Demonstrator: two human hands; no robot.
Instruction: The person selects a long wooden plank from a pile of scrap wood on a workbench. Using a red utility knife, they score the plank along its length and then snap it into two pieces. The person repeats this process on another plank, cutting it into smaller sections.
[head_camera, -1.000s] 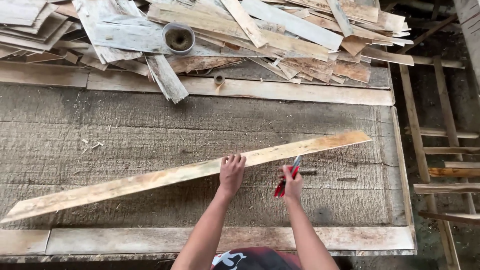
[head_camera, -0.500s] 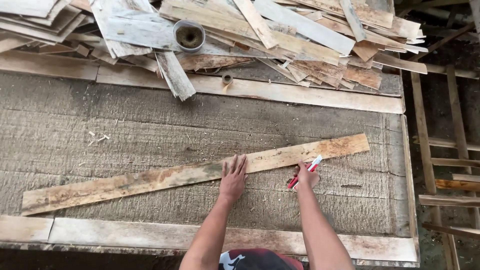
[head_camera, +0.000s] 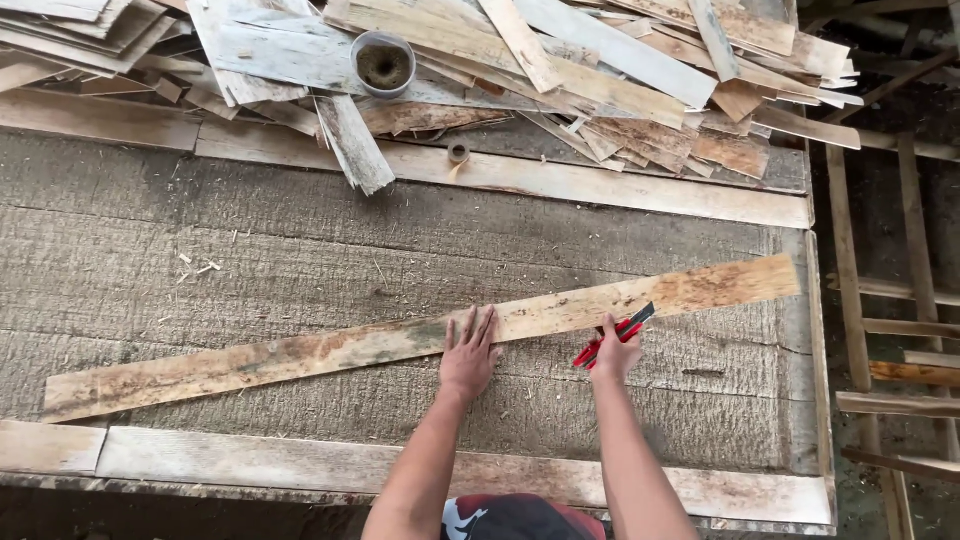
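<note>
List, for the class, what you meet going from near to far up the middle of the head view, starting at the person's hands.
Left hand pressed flat on the long thin plank and right hand holding a red-handled tool → bare grey worktable → small ring → pile of scrap boards with a round tin on it.

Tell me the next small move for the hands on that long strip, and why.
Probably draw the red cutter along the strip. The left hand lies flat on the strip, pinning it to the bench, and the right hand holds the cutter with its tip at the strip's near edge, so all looks set for a stroke.
</note>
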